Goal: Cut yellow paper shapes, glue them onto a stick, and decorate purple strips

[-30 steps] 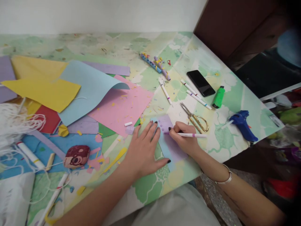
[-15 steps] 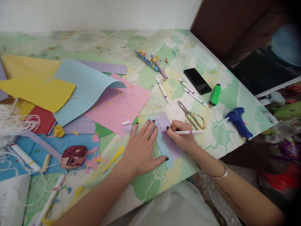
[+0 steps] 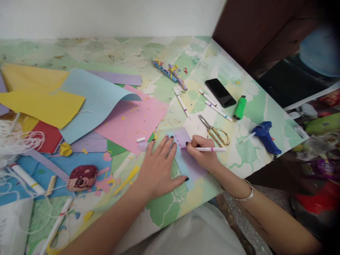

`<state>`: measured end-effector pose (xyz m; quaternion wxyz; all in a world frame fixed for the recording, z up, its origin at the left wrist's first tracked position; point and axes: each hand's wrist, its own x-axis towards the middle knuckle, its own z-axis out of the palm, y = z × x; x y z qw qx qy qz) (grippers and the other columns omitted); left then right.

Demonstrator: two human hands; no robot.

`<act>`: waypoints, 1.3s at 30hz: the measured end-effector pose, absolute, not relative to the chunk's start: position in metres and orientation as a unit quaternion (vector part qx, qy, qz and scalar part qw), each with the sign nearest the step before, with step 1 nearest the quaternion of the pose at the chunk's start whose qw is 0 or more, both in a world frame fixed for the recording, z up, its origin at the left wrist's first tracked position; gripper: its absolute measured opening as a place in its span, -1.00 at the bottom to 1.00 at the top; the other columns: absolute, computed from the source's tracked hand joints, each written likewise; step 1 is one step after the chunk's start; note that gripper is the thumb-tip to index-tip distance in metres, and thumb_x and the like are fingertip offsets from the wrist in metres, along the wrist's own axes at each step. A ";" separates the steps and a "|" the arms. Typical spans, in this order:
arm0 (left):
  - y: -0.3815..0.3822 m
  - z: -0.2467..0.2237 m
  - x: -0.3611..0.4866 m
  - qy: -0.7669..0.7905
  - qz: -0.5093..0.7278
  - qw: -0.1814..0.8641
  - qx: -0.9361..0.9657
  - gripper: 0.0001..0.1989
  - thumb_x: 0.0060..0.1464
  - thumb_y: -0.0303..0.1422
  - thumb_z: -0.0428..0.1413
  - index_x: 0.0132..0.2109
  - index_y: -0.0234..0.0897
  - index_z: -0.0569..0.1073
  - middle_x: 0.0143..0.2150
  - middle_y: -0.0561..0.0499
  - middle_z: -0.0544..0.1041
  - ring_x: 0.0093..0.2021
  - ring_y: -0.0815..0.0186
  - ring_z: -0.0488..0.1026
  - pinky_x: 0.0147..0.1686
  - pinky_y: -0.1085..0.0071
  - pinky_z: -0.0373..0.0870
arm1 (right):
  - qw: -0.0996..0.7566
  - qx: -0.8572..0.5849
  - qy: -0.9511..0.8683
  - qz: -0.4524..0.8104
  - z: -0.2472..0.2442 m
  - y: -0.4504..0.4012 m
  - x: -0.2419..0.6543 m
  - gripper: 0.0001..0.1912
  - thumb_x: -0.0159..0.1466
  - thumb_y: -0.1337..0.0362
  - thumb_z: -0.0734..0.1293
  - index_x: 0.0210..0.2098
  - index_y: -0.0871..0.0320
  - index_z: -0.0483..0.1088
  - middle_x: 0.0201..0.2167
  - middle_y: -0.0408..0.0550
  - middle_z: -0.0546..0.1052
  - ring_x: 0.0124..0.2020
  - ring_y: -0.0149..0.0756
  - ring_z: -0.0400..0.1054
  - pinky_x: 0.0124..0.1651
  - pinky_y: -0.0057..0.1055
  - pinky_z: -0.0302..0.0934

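A purple paper (image 3: 195, 163) lies over a light blue strip (image 3: 182, 167) near the table's front edge, with small purple circles drawn near its top. My left hand (image 3: 158, 168) lies flat with fingers spread, its fingertips on the blue strip's left part. In my right hand (image 3: 203, 152) is a white marker with a purple band (image 3: 216, 149), its tip at the purple paper just below the circles. Gold-handled scissors (image 3: 216, 132) rest just beyond my right hand. A white marker cap (image 3: 141, 139) lies left of my left fingertips.
Coloured sheets, including a pink one (image 3: 138, 120), cover the left side with white cord (image 3: 18, 138) and a maroon case (image 3: 82, 177). Farther right are a phone (image 3: 220, 92), several markers, a green highlighter (image 3: 239, 108) and a blue glue gun (image 3: 266, 136). Two decorated paper rolls (image 3: 165, 71) lie at the back.
The view has shifted slightly, so the table things sit a little further left. Both hands keep nearly the same pose, the marker still at the paper.
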<state>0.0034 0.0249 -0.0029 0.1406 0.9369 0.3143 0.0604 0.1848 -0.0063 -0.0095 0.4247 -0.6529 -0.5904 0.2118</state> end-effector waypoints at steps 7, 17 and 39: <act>0.025 -0.002 0.003 0.313 0.060 0.143 0.937 -0.15 -0.03 0.12 -0.03 0.25 -0.39 0.10 0.34 -0.23 0.01 0.35 0.02 -0.17 0.26 -0.07 -0.30 | 0.430 -0.647 -0.596 0.204 -0.009 -0.006 0.186 -0.66 0.06 0.42 0.23 -0.67 0.13 -0.07 -0.73 -0.30 0.04 -0.65 -0.50 -0.06 -0.55 -0.47 -0.11; 0.025 -0.003 0.003 0.313 0.063 0.141 0.937 -0.14 -0.04 0.12 -0.03 0.26 -0.39 0.09 0.34 -0.23 0.01 0.35 0.03 -0.17 0.26 -0.06 -0.32 | 0.430 -0.662 -0.576 0.212 -0.008 -0.006 0.185 -0.66 0.10 0.38 0.26 -0.67 0.13 0.00 -0.73 -0.29 0.09 -0.66 -0.51 -0.02 -0.56 -0.49 -0.08; 0.025 -0.003 0.003 0.312 0.065 0.140 0.938 -0.14 -0.04 0.12 -0.02 0.25 -0.39 0.10 0.34 -0.23 0.02 0.34 0.00 -0.15 0.26 -0.08 -0.29 | 0.433 -0.659 -0.577 0.212 -0.009 -0.006 0.185 -0.66 0.09 0.40 0.26 -0.66 0.14 -0.01 -0.72 -0.30 0.08 -0.65 -0.52 -0.03 -0.55 -0.49 -0.09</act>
